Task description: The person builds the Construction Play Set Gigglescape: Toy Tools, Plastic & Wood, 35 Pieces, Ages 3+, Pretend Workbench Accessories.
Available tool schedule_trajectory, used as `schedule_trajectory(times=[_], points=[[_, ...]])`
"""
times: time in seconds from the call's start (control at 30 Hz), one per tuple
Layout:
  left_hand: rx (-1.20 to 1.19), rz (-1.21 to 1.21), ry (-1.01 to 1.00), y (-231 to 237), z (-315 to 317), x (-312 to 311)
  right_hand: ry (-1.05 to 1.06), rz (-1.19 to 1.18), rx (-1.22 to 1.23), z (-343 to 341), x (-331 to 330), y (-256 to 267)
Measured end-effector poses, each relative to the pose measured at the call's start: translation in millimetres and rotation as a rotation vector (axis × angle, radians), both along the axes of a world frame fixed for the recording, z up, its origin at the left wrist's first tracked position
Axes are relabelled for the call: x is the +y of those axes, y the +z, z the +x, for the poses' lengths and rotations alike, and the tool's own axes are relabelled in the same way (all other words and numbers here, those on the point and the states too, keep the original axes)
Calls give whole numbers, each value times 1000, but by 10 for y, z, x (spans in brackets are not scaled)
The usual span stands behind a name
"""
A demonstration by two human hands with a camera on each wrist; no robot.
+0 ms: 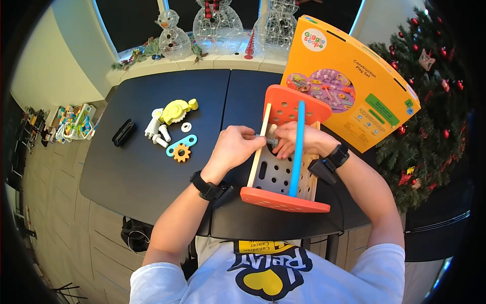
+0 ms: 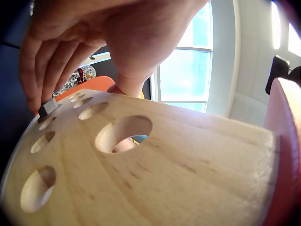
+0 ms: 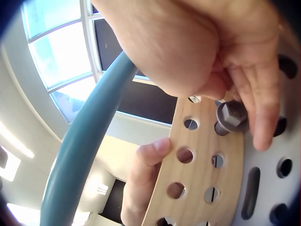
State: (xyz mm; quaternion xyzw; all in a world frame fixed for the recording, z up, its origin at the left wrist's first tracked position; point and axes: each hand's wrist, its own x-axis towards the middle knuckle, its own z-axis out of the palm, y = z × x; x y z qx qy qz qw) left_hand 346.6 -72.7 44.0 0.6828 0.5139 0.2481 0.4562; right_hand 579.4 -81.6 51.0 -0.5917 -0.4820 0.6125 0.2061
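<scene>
Grey bolt (image 3: 230, 116): inside the orange-ended box, by the wooden panel (image 3: 190, 176), just beside the right hand's (image 3: 235, 52) extended fingers; its grip, cannot tell. Left hand (image 2: 113, 37): fingers narrow, nearly straight, tips at grey hexagonal piece (image 2: 48, 109), panel's outer face.

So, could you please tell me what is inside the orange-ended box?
The right hand, a grey bolt beside the wooden side, and something small and pale I cannot identify. The perforated grey floor shows too, but the part beneath the hand is covered.
</scene>
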Motion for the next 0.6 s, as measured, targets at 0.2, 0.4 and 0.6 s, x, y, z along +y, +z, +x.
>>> schedule_trajectory(times=[0.2, 0.4, 0.6], points=[[6, 20, 7, -24, 14, -6, 196, 94, -22, 128, 35, -132], [-2, 45, 18, -79, 18, 13, 216, -8, -82, 89, 55, -76], [0, 42, 20, -82, 21, 12, 97, -12, -138, -9, 21, 36]])
